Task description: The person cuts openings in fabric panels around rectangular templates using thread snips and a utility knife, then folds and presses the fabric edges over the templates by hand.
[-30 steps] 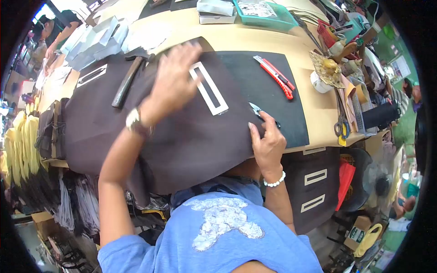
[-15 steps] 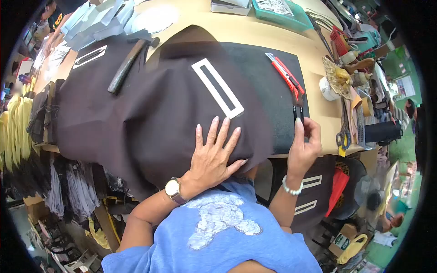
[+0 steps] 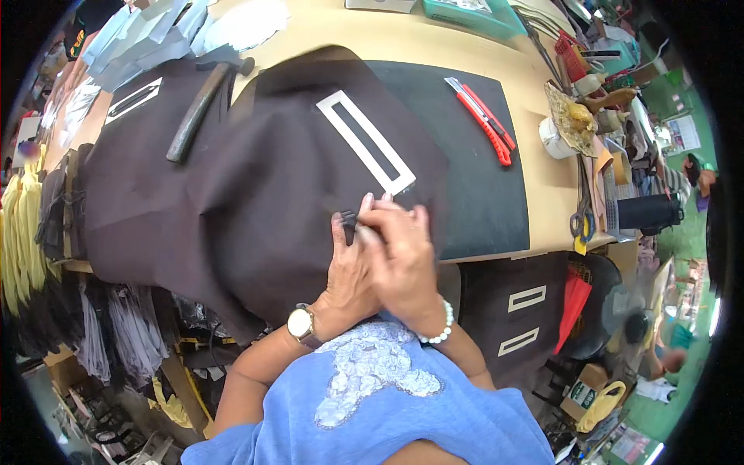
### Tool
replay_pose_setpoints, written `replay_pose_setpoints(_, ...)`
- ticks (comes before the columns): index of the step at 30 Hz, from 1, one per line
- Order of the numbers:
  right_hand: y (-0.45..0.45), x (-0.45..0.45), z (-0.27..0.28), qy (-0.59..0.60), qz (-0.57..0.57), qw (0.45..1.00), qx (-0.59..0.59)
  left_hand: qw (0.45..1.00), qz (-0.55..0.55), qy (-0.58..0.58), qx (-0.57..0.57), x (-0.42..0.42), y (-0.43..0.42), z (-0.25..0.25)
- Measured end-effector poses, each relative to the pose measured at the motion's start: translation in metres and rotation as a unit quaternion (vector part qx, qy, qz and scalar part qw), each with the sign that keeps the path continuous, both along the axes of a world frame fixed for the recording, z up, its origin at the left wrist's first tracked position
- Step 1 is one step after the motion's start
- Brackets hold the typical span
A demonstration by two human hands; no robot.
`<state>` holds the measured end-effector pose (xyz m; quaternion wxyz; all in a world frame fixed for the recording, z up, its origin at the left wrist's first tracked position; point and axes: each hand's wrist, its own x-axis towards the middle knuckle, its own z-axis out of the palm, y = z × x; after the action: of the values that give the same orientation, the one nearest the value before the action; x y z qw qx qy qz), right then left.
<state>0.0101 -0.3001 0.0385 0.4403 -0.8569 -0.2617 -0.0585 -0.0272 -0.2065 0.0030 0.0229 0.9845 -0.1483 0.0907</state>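
Dark brown sheet material [image 3: 263, 186] lies over the table, with a white rectangular frame [image 3: 364, 143] on it. My left hand [image 3: 349, 275] presses flat on the brown sheet just below the frame, its fingers stretched out and partly covered. Crossing over it is my right hand [image 3: 403, 252], blurred and with curled fingers. A small black two-pronged tool [image 3: 348, 222] shows at its fingertips; its exact kind is unclear. To the right, a red utility knife [image 3: 482, 116] rests on the black cutting mat [image 3: 484, 213].
A hammer [image 3: 199, 112] lies on the brown sheet at left. A white tub [image 3: 553, 139] stands at the right, with scissors [image 3: 581, 221] near the table edge. A teal tray [image 3: 480, 19] sits at the back. Yellow gloves [image 3: 23, 225] hang at far left.
My right hand has moved left from the mat's edge to above my left hand, bringing the black two-pronged tool along. My left hand stays on the brown sheet.
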Motion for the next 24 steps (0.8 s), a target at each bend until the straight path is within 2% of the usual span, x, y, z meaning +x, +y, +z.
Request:
replay_pose_setpoints(4, -0.052, 0.008, -0.012, -0.011, -0.204, 0.975, -0.082, 0.980, -0.011, 0.065, -0.185, 0.002, -0.001, 0.019)
replay_pose_setpoints(5, -0.066, 0.010, -0.015, -0.038, -0.232, 0.966, -0.106, 0.985, -0.014, 0.011, -0.171, 0.007, 0.001, 0.028)
replay_pose_setpoints(7, -0.089, 0.014, -0.011, -0.071, -0.268, 0.940, -0.200, 0.970, -0.048, 0.093, -0.220, 0.026, 0.018, 0.051)
replay_pose_setpoints(8, -0.095, 0.018, -0.009, -0.090, -0.275, 0.932, -0.216, 0.958, -0.065, 0.135, -0.244, 0.038, 0.028, 0.060)
replay_pose_setpoints(9, -0.099, 0.025, -0.004, -0.097, -0.267, 0.937, -0.203, 0.966, -0.061, 0.077, -0.241, 0.051, 0.037, 0.064)
replay_pose_setpoints(13, -0.100, 0.080, 0.017, -0.143, -0.246, 0.940, -0.190, 0.984, 0.010, -0.028, -0.177, 0.112, 0.077, 0.063)
replay_pose_setpoints(16, -0.102, 0.134, 0.009, -0.104, -0.245, 0.931, -0.251, 0.966, 0.060, -0.030, -0.250, 0.134, 0.100, 0.041)
replay_pose_setpoints(19, -0.102, 0.155, 0.004, -0.062, -0.225, 0.929, -0.288, 0.941, 0.059, -0.057, -0.328, 0.139, 0.111, 0.015)
replay_pose_setpoints(22, -0.097, 0.157, 0.012, -0.054, -0.215, 0.934, -0.281, 0.925, 0.058, -0.055, -0.372, 0.138, 0.112, 0.010)
replay_pose_setpoints(24, -0.083, 0.149, 0.021, -0.018, -0.187, 0.957, -0.221, 0.930, 0.042, -0.062, -0.360, 0.139, 0.113, 0.008)
